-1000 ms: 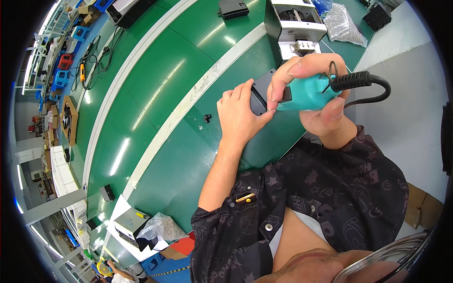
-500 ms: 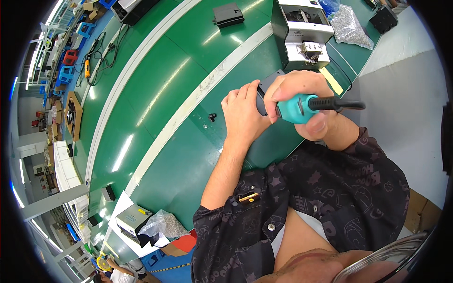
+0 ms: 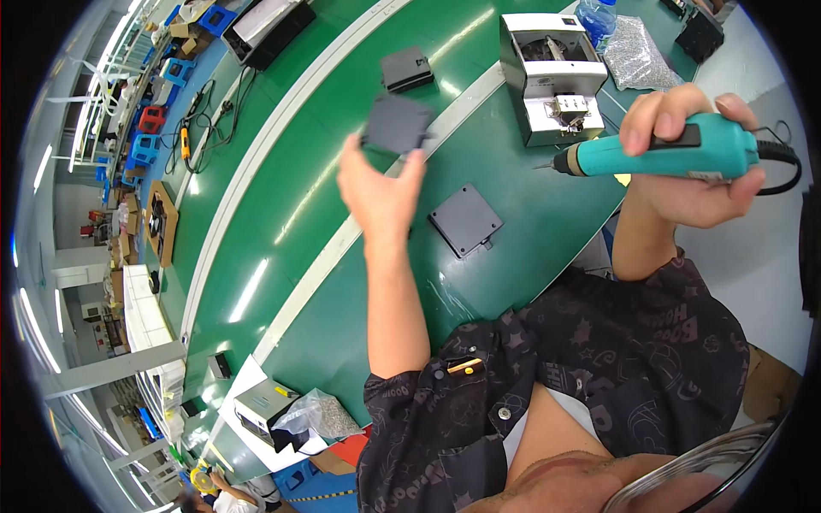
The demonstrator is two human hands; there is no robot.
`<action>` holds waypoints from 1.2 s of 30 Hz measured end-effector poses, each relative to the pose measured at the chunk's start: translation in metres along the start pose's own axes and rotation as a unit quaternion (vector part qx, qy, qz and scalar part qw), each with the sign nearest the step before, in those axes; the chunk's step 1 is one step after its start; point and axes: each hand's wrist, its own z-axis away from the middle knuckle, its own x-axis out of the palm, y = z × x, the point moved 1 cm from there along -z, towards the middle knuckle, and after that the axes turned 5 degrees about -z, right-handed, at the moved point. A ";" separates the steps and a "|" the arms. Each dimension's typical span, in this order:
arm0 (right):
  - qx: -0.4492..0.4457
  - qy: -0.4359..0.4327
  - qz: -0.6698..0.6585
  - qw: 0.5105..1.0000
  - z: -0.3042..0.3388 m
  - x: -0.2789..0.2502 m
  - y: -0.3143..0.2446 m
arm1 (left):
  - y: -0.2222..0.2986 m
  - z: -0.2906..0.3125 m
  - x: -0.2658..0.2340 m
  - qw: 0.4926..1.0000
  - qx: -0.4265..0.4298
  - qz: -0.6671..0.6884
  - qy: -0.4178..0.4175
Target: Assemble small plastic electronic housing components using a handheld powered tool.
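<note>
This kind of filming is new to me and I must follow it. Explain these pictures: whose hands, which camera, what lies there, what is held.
There is no robot here: these are a person's bare hands. Every picture comes from a fisheye camera worn on the head, looking down, so straight edges bend. The left hand grips a flat dark case, blurred. The right hand holds a teal corded screwdriver, its thin bit pointing left. On the green work surface lie a square dark box and, farther off, a black-and-white machine and a clear bag of small pieces.
</note>
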 end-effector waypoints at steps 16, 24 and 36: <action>0.084 0.116 0.061 0.988 0.033 -0.017 -0.005 | -0.013 -0.140 0.088 0.965 -0.142 -0.124 -0.181; -0.087 0.174 0.117 0.974 -0.004 -0.040 -0.002 | 0.033 -0.084 0.083 0.987 0.105 -0.035 -0.115; -0.042 0.158 0.084 0.983 -0.019 -0.041 0.021 | 0.061 0.041 0.047 0.969 0.216 0.054 -0.106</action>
